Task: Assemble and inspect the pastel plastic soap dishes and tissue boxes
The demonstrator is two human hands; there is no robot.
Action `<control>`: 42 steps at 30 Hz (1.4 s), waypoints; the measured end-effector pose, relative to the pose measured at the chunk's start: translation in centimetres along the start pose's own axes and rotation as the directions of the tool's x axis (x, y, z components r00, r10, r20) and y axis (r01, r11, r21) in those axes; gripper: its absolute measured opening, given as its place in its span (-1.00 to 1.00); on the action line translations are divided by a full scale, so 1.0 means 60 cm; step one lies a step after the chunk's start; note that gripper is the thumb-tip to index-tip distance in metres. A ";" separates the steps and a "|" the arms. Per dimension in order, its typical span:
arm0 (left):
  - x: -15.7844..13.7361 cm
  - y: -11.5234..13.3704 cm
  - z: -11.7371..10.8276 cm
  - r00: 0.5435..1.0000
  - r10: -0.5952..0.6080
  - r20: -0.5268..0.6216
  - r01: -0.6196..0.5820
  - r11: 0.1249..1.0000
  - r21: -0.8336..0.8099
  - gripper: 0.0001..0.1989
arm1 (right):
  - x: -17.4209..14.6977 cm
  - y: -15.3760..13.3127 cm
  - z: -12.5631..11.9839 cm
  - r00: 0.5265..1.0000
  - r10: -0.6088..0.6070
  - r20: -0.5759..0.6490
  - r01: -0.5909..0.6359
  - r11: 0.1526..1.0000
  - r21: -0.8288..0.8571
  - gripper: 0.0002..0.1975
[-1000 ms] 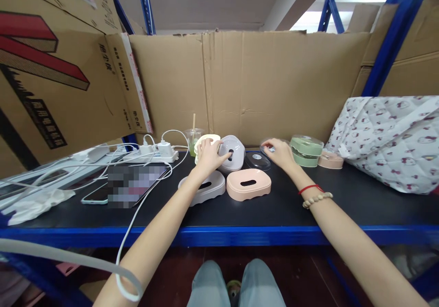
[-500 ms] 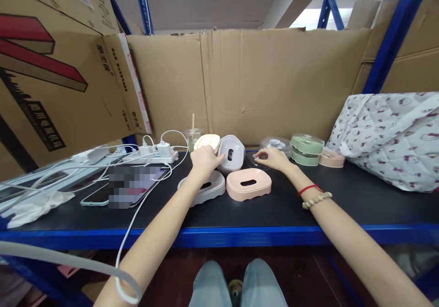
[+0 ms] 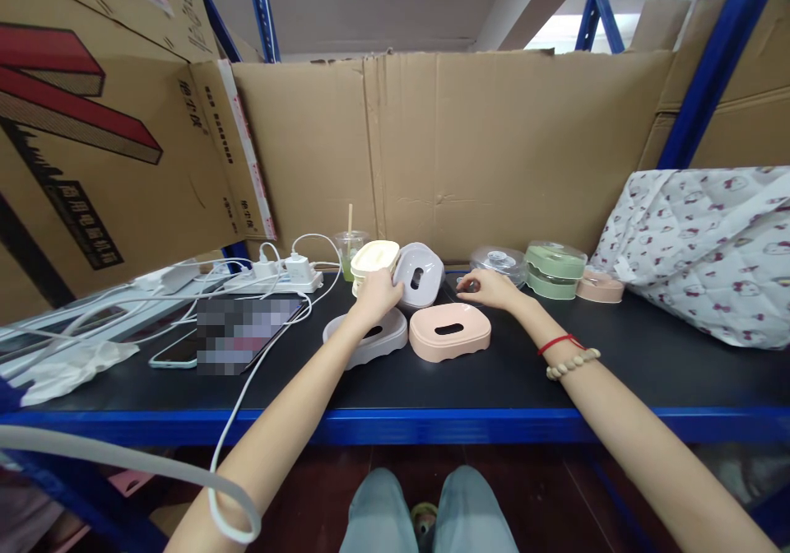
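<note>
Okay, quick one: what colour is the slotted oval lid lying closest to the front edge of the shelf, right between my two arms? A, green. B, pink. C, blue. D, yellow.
B: the slotted oval lid between the left hand and right hand is pale pink, beside a grey lid.

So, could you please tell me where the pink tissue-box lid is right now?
The pink tissue-box lid lies flat mid-shelf in the head view, right of the grey lid, in front of the right hand.

A pink lid, a green container, a black shelf top and a white cloth with red print.
</note>
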State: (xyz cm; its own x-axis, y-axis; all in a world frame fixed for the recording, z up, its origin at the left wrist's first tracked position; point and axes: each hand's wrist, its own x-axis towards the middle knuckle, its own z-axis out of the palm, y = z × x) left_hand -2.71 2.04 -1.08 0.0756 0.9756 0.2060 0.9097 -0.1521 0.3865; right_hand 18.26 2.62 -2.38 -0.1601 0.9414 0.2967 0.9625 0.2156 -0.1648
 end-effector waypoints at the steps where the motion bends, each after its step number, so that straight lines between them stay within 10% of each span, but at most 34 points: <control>1: 0.001 -0.001 0.001 1.000 0.006 0.006 -0.006 1.000 -0.021 -0.71 | -0.001 -0.002 0.000 1.000 -0.002 0.001 0.002 1.000 -0.001 -0.85; 18: 0.010 0.002 0.009 0.970 0.125 -0.209 -0.193 0.919 -0.345 -0.87 | -0.007 -0.056 0.021 0.985 0.031 -0.172 -0.001 0.985 0.175 -0.62; 26: 0.015 0.011 0.009 0.964 0.159 -0.211 -0.264 0.564 -0.782 -0.73 | 0.009 -0.048 0.038 0.937 0.092 -0.338 0.169 0.726 0.667 -0.32; 33: 0.025 -0.005 0.000 0.885 0.199 -0.422 -0.381 0.830 -0.407 -0.73 | 0.009 -0.056 0.023 0.840 0.336 -0.426 0.200 0.539 0.818 -0.35; 36: 0.024 -0.016 -0.009 0.887 0.066 -0.457 -0.158 0.973 -0.168 -0.61 | 0.009 -0.054 0.011 0.787 0.491 -0.372 0.153 0.430 0.890 -0.39; 42: 0.026 -0.033 -0.013 0.957 -0.193 -0.217 0.150 0.968 -0.199 -0.45 | 0.008 -0.050 0.001 0.765 0.597 -0.243 0.064 0.304 0.950 -0.46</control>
State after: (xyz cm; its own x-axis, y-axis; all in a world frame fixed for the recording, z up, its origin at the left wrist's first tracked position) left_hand -4.74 3.75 -0.81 -0.1919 0.9288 0.3171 0.8108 -0.0320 0.5845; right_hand 15.26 2.45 -1.77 0.5051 0.7858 0.3570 0.0745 0.3724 -0.9251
